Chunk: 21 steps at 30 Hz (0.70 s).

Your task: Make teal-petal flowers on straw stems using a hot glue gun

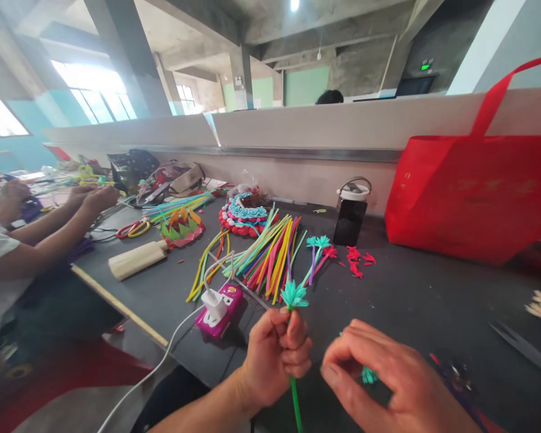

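My left hand (277, 355) is closed around the green stem of a pipe-cleaner flower with a teal head (294, 294), held upright above the dark table (410, 294). My right hand (383, 379) is just to its right, fingers curled, pinching a small teal piece (368, 376). Beyond my hands lies a pile of coloured pipe cleaners (270, 249), with finished teal flowers (319, 243) and red scraps (356, 260) beside it.
A pink device (220, 310) with a white plug and cable sits left of my hands. A red tote bag (473, 192), a dark jar (350, 213), a round red-teal craft piece (244, 214) and scissors (523, 349) are on the table. Another person's arms (49, 228) work at the left.
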Tool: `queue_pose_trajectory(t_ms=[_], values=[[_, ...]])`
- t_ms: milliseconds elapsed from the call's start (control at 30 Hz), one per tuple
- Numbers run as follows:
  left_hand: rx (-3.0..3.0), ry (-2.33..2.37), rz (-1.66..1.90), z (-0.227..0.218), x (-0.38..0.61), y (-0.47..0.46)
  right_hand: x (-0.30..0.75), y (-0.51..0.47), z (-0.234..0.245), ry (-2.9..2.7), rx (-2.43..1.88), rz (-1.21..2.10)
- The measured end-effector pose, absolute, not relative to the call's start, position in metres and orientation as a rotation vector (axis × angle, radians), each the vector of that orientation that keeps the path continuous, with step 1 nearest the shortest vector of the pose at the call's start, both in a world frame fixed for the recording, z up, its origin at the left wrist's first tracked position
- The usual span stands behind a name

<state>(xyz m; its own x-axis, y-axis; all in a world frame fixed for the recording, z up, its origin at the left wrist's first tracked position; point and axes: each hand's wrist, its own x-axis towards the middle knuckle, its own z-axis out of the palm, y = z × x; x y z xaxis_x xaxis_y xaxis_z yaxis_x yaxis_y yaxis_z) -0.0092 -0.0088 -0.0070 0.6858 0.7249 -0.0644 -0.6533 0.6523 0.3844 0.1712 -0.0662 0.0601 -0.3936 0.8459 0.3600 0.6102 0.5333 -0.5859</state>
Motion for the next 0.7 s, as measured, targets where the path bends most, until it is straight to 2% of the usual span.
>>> queue_pose_trajectory(t_ms=[167,367,600,700], values=[[0.314,0.171,0.810,-0.007,-0.009,-0.008,0.154,-0.048,0.038,-1.989,-1.401,0.555],[0.341,0.282,0.869,-0.004,-0.006,-0.009,0.149,-0.046,0.018,-1.929,-1.460,0.748],[0.521,0.540,1.051,-0.002,0.000,-0.012,0.147,-0.046,0.011,-1.887,-1.470,0.446],[0.572,0.536,1.055,-0.001,0.003,-0.015,0.147,-0.045,0.007,-1.923,-1.457,0.435]])
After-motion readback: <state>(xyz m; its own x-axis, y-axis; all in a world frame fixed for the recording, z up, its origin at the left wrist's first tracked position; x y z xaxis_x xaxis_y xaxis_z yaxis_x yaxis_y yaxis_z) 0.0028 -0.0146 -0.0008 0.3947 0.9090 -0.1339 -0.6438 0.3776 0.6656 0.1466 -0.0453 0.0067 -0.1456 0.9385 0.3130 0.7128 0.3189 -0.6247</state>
